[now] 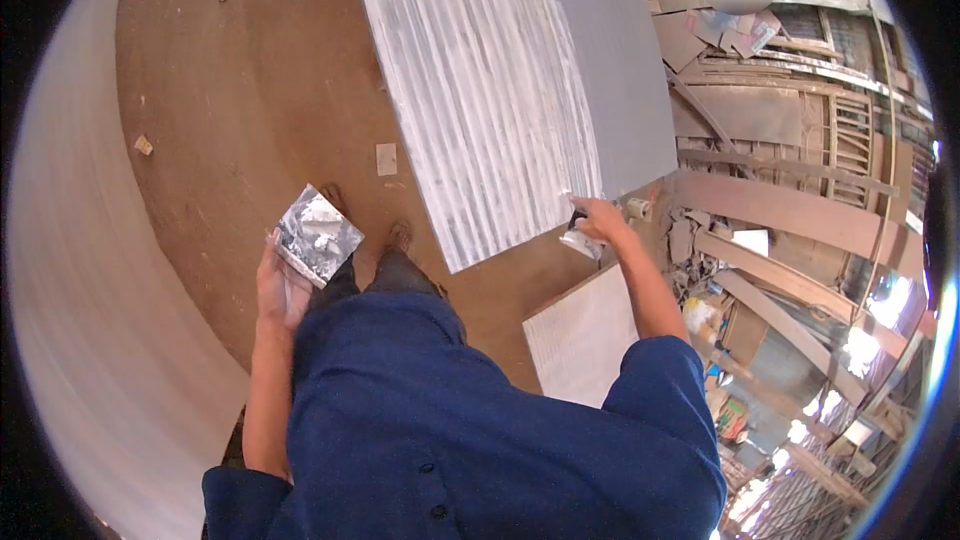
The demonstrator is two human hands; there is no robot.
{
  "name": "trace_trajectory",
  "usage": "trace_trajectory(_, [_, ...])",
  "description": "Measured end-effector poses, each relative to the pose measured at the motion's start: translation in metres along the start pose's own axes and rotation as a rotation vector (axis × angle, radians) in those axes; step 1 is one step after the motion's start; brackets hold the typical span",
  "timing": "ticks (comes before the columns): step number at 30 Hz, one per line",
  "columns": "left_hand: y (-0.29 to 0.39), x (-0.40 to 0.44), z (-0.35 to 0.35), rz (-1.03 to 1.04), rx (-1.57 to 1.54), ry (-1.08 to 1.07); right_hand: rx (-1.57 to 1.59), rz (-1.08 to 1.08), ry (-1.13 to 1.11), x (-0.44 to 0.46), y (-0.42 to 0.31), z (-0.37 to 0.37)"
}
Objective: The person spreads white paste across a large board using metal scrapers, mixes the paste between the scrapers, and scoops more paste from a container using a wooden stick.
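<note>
My left hand [284, 288] holds a square board [318, 237] smeared with white and grey paste, a lump of it near the middle. On the right, my right hand [598, 221] is closed on a putty knife [580, 240] with a dark handle and a pale blade. The knife is at the near right edge of a long grey panel [627, 90], whose left part carries streaky white stripes [480, 110]. One finger points out along the tool. What the blade touches is not clear.
A white board [585, 335] lies below my right arm. A large pale panel [90, 240] curves along the left. On the brown floor [250, 120] is a small square piece [386, 159]. Wooden planks [790, 270] and scraps crowd the right side.
</note>
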State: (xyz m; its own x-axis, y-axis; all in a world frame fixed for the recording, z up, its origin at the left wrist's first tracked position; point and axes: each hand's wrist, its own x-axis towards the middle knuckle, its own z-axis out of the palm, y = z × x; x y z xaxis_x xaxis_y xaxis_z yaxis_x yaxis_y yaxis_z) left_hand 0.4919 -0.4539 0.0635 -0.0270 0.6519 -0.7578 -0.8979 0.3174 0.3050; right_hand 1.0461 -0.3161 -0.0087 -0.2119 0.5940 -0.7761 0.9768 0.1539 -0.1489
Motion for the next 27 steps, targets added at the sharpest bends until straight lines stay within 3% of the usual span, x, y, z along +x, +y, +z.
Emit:
trace_trajectory(6, [0.002, -0.001, 0.006, -0.061, -0.046, -0.044, 0.05, 0.082, -0.174, -0.045, -0.04, 0.015])
trace_trajectory(7, [0.003, -0.005, 0.01, -0.074, -0.045, -0.048, 0.048, -0.065, -0.155, -0.05, -0.018, 0.056])
trace_trajectory(10, [0.002, -0.007, 0.018, -0.054, -0.027, -0.052, 0.131, -0.011, -0.198, -0.074, -0.046, 0.082])
trace_trajectory(11, [0.004, -0.005, 0.015, -0.071, -0.042, -0.088, 0.143, -0.018, -0.184, -0.073, -0.07, 0.077])
trace_trajectory(13, [0.008, -0.001, 0.016, -0.095, -0.054, -0.155, 0.482, 0.015, 0.031, -0.094, -0.143, 0.026])
trace_trajectory(16, [0.012, -0.017, 0.025, -0.086, 0.016, -0.12, 0.571, -0.124, 0.132, -0.109, -0.233, -0.022])
trace_trajectory(18, [0.001, -0.018, -0.002, -0.046, 0.035, -0.152, 0.715, -0.385, 0.179, -0.11, -0.29, -0.01])
trace_trajectory(21, [0.019, -0.02, 0.023, 0.023, 0.003, -0.207, 0.643, -0.607, 0.362, -0.108, -0.334, -0.023])
trace_trajectory(27, [0.128, 0.024, 0.06, 0.2, 0.006, -0.245, 0.628, -0.812, 0.403, -0.029, -0.436, -0.072])
